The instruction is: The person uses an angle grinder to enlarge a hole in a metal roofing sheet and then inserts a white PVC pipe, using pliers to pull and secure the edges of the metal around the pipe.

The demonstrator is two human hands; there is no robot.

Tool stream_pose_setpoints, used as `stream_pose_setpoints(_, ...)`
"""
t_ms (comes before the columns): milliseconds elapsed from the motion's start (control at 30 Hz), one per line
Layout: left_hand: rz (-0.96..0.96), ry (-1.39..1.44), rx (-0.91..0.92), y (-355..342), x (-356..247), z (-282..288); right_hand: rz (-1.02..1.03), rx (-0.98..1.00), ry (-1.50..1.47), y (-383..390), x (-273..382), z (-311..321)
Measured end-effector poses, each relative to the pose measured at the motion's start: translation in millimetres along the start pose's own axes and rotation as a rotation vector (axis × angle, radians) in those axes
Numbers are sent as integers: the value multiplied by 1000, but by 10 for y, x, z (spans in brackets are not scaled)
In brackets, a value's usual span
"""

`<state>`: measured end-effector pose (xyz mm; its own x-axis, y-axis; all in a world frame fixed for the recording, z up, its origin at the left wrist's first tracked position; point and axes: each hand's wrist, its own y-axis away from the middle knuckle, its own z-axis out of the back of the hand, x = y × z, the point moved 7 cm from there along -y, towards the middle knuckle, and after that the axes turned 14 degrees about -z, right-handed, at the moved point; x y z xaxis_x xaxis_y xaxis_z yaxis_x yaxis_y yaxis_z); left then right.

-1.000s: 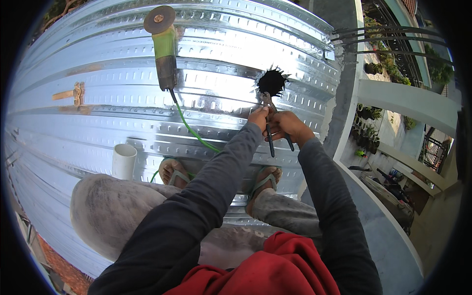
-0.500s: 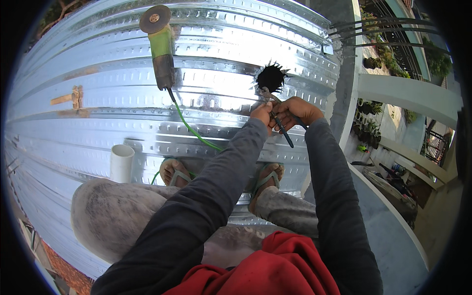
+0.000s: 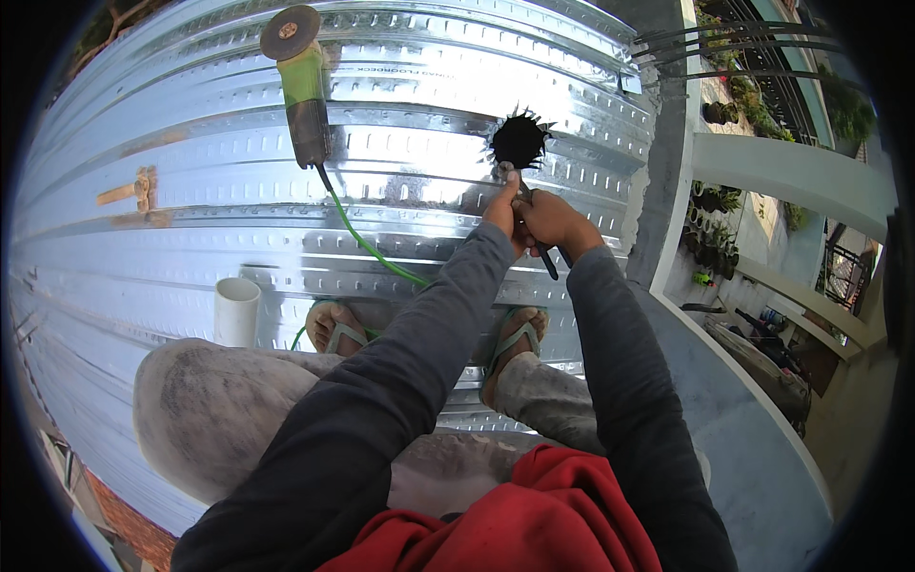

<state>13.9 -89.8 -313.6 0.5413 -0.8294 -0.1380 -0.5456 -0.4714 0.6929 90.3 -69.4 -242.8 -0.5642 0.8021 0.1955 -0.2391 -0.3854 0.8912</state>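
Note:
A pair of pliers (image 3: 549,263) with dark handles is in my hands, its head at the near rim of a jagged round hole (image 3: 518,143) in the ribbed metal decking (image 3: 400,229). Bent, torn metal points ring the hole. My right hand (image 3: 558,219) is closed around the handles, whose ends stick out below it. On the left side of the tool, my left hand (image 3: 501,207) is closed against it, thumb stretched toward the head. The fingers partly hide the pliers' middle, and what the jaws grip is too small to tell.
An angle grinder (image 3: 305,95) with a green cord lies at the far left. A hammer-like wooden piece (image 3: 141,190) rests left of it. A white pipe piece (image 3: 236,313) stands near my left knee. At right, the decking meets a concrete edge (image 3: 662,191), with a drop beyond.
Both hands have drawn closer together and moved slightly up and left, toward the hole. My right hand has wrapped more tightly round the plier handles, which were spread apart before.

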Motion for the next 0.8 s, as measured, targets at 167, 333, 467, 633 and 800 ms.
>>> stream_pose_setpoints(167,49,-131,74,31,-22,16,-74,-215,-73,233,-19,-396)
stream_pose_setpoints(333,70,-120,132,59,135,109,-27,-358,-115,216,-159,-448)
stream_pose_setpoints(467,215,-60,157,108,144,105,-53,-443,-92,301,-81,-539)
stream_pose_setpoints(633,228,-81,154,-157,151,508,-100,-469,-245,237,52,-702)
stream_pose_setpoints(800,341,-122,118,-130,250,483,-99,-427,-193,322,6,-672)
